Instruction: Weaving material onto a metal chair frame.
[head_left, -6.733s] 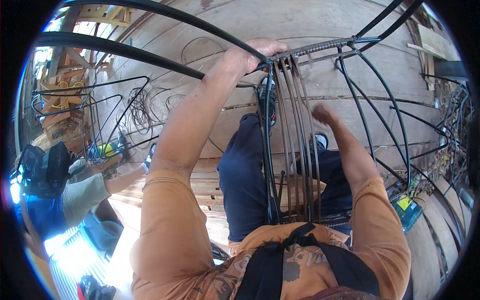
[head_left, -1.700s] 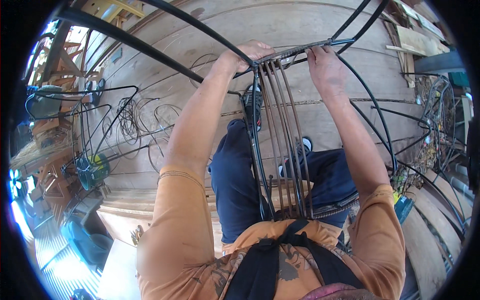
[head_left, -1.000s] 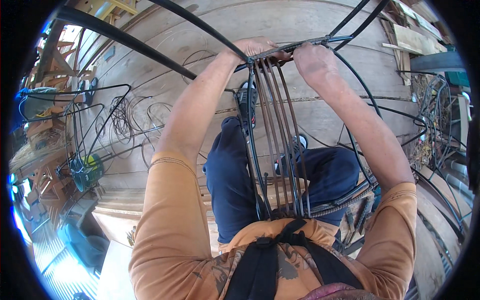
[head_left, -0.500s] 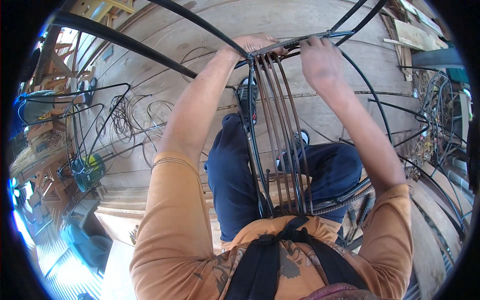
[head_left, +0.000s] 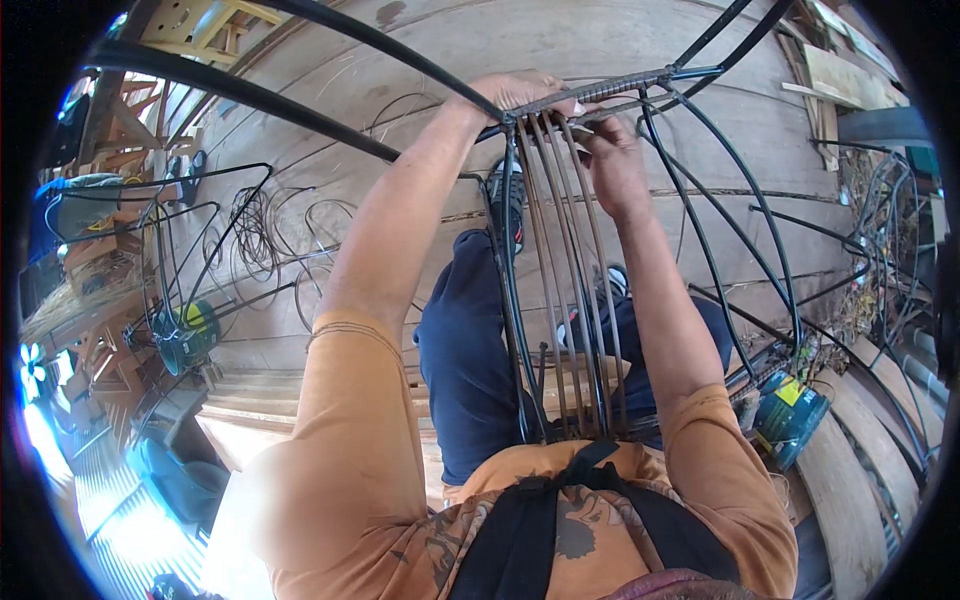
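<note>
Gripping the top of a black metal frame [head_left: 600, 90], the left hand [head_left: 520, 92] is curled shut over the ribbed crossbar where the curved tubes meet, fingers wrapped round the far side. Just beside it the right hand [head_left: 615, 160] is pinched tight against the upper ends of the thin rods [head_left: 565, 280], fingertips closed on what looks like a strand of wire there, though the strand itself is too fine to make out. Those rods run in a close bundle from the crossbar straight down between the knees, ending near the chest at the bottom of the view. Both forearms reach up from orange sleeves, and dark blue trousers [head_left: 465, 380] show behind the rods, one shoe [head_left: 510, 200] planted on the wooden plank floor [head_left: 720, 230]. Off to the left, another wire frame [head_left: 200, 230] stands on the boards with loose coils of wire [head_left: 260, 235] beside it, and a green and yellow container [head_left: 185, 335] sits just below that frame. Down at the right, near the frame's lower curve, lies a teal can [head_left: 790, 415] with a yellow label, resting on the planks.
</note>
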